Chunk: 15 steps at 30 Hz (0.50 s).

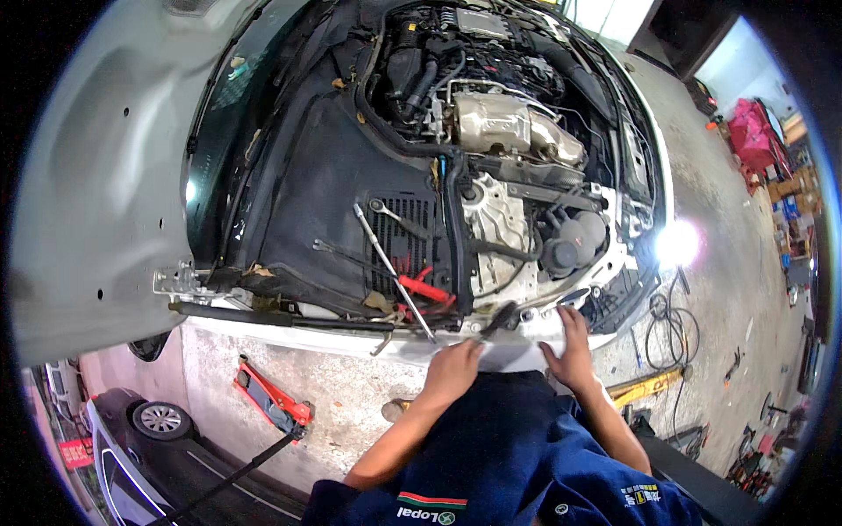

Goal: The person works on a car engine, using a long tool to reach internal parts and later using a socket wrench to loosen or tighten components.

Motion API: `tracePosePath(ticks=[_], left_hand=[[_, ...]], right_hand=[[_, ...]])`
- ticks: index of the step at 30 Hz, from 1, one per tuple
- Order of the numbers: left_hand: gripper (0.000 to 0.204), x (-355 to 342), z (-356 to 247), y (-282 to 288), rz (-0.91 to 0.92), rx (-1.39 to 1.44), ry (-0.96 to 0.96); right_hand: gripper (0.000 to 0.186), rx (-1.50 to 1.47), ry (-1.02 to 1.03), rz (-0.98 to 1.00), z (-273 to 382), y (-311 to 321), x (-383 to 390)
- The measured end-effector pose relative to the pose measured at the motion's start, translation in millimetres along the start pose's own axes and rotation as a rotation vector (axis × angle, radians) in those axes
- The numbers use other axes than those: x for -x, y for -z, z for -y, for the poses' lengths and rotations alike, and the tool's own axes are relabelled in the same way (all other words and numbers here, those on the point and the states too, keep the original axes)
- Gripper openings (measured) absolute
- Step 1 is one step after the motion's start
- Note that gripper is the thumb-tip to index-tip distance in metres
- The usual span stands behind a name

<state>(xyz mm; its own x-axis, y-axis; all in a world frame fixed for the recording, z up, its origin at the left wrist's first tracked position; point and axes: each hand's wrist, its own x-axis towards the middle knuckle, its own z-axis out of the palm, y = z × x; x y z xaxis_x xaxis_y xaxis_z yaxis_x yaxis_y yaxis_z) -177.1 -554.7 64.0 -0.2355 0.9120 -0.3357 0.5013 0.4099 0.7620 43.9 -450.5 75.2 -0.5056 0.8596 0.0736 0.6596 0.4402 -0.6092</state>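
My left hand (453, 373) is closed on a blurred dark tool (498, 319) at the near edge of the car's engine bay, over the white fender (599, 347). My right hand (568, 346) is beside it on the right at that edge, fingers apart. Just left and above, a long silver bar (377, 241), a ratchet (399, 216) and red-handled pliers (423, 287) lie on the black plastic cowl cover (316, 175). Beyond my right hand sit a round dark housing (568, 241) and the engine's metal shielding (491, 123).
The raised hood (96, 175) fills the left. Below are a red floor jack (272, 394) and a dark parked car (175, 465). On the right floor are a bright work light (677, 243), coiled cables (667, 337), a yellow metal beam (646, 386) and piled boxes (785, 188).
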Motion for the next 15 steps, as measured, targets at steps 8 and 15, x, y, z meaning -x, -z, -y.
tracePosePath(ticks=[8,15], left_hand=[[0.028,17,4,15,-0.232,0.064,-0.292],[0.040,-1,65,0,-0.659,0.523,0.078]], right_hand=[[0.019,0.246,0.119,0.271,49,-75,-31],[0.031,0.055,0.204,0.020,105,-133,-136]])
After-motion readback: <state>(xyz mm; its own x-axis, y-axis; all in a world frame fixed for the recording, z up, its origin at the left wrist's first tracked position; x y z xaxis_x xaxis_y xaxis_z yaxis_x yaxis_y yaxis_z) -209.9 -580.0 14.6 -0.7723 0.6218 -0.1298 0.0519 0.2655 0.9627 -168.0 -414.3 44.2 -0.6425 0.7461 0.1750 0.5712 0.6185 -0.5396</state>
